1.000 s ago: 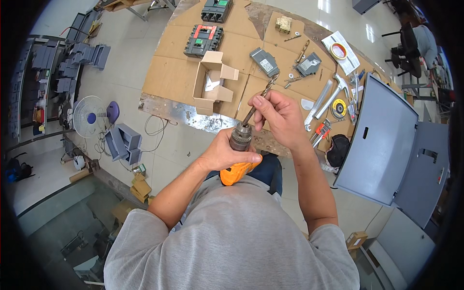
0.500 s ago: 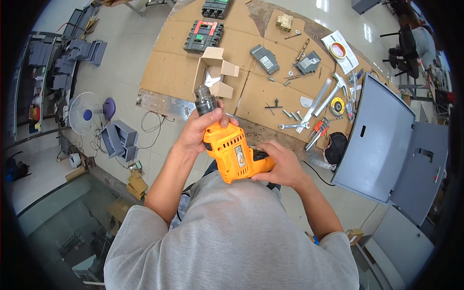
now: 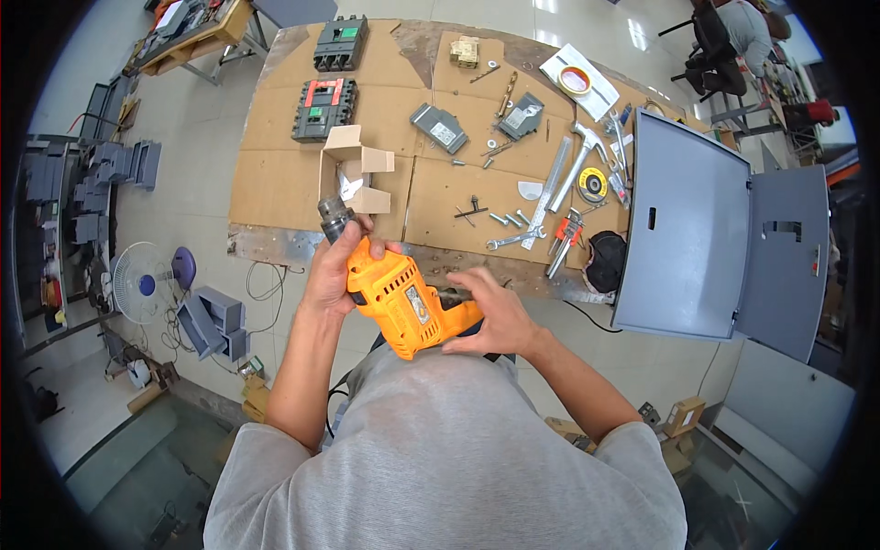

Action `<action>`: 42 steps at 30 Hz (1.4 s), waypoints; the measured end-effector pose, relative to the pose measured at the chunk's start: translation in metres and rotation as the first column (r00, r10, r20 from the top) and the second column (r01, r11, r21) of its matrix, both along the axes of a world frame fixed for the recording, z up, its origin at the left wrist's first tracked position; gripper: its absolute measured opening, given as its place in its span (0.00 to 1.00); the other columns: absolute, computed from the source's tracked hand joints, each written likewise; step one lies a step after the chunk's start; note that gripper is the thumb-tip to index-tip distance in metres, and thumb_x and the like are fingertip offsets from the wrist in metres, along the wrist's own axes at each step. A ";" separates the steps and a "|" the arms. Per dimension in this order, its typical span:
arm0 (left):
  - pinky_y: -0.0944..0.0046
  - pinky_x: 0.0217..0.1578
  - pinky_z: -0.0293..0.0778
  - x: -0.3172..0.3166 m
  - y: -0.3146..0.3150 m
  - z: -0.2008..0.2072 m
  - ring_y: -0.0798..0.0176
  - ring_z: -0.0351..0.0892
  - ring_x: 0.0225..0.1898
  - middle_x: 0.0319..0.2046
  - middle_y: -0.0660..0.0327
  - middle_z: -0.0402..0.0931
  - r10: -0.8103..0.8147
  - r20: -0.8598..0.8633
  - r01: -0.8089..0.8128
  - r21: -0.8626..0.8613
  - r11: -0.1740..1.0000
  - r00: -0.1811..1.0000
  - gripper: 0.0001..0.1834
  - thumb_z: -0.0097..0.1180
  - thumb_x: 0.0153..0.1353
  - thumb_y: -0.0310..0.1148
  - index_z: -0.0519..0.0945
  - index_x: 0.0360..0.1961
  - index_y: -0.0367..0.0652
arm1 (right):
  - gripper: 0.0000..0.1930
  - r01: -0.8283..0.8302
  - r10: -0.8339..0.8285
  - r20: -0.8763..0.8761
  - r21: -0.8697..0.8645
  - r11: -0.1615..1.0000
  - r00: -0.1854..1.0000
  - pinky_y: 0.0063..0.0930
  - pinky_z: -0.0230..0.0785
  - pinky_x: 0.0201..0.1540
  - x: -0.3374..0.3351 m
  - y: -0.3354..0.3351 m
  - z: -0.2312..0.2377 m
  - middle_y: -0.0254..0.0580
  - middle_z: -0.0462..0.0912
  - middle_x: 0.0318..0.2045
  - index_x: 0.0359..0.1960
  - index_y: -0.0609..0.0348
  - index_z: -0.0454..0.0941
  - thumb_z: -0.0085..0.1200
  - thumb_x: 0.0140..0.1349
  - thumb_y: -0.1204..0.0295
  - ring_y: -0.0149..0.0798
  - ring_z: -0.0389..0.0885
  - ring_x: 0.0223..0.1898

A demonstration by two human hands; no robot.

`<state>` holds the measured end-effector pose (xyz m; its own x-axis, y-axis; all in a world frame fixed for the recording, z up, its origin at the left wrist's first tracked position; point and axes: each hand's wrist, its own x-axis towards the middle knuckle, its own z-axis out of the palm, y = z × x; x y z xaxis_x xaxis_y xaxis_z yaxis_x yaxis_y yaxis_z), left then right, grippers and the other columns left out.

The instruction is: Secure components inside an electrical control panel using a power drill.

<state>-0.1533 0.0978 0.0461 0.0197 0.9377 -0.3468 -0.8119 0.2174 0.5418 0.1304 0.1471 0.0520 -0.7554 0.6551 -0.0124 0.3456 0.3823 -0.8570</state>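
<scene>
Fingers [image 3: 341, 246] of left hand [image 3: 332, 273] wrap orange drill [image 3: 403, 302] | right hand [image 3: 490, 316] cups rear

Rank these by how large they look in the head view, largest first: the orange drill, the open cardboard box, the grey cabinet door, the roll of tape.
1. Grey cabinet door
2. Orange drill, though it is nearest the camera, which enlarges it
3. Open cardboard box
4. Roll of tape

Floor [image 3: 192, 192] under cardboard sheets [image 3: 275, 174] with scattered tools [image 3: 568, 183].
</scene>
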 end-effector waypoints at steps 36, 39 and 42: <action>0.66 0.39 0.77 0.041 -0.004 0.044 0.71 0.81 0.35 0.31 0.64 0.85 -0.283 -0.531 0.314 -0.034 0.949 0.799 0.17 0.80 0.54 0.36 0.83 0.35 0.40 | 0.09 -0.153 -0.239 -0.434 -0.695 0.703 0.869 0.30 0.82 0.48 -0.105 0.100 0.083 0.46 0.89 0.38 0.50 0.65 0.75 0.58 0.72 0.76 0.36 0.89 0.41; 0.66 0.39 0.77 0.038 -0.005 0.036 0.72 0.81 0.34 0.31 0.64 0.85 -0.250 -0.527 0.271 -0.039 0.962 0.812 0.17 0.79 0.55 0.35 0.83 0.35 0.39 | 0.09 0.012 -0.451 -0.347 -0.782 0.624 0.822 0.27 0.79 0.46 -0.104 0.087 0.084 0.38 0.86 0.36 0.49 0.63 0.76 0.59 0.72 0.75 0.31 0.86 0.37; 0.64 0.40 0.78 0.025 -0.008 0.027 0.69 0.83 0.34 0.29 0.62 0.84 -0.165 -0.452 0.150 -0.070 0.986 0.876 0.14 0.76 0.58 0.34 0.82 0.34 0.39 | 0.14 0.177 -0.448 -0.265 -0.662 0.728 0.854 0.23 0.75 0.42 -0.081 0.069 0.059 0.32 0.80 0.35 0.50 0.61 0.76 0.63 0.68 0.71 0.26 0.79 0.34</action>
